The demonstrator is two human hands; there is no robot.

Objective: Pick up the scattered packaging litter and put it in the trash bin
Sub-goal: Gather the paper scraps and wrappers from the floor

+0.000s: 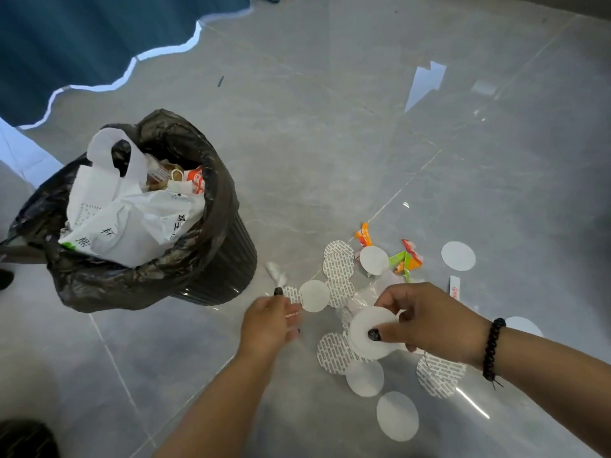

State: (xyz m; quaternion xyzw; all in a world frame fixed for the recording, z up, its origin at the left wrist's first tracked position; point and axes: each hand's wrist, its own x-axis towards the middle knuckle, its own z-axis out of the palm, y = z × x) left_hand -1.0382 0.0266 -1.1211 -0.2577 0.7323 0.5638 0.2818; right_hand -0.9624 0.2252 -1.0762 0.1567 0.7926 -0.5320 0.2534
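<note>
While the right hand (426, 320) pinches a white disc (372, 332), the left hand (271, 320) seemingly pinches a wrapper scrap (277, 274) beside the trash bin (224, 259).

White and grey-printed round seals (338, 267) and orange-green wrappers (405, 259) lie beside the black-lined trash bin (211, 259) on grey tiles (363, 127).

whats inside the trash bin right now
The trash bin, lined with a black bag, holds white plastic bags and wrappers near its rim. Anything beneath them is covered.

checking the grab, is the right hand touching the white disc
Touching. The head view shows the right hand pinching the white disc, thumb pressed on its face.
</note>
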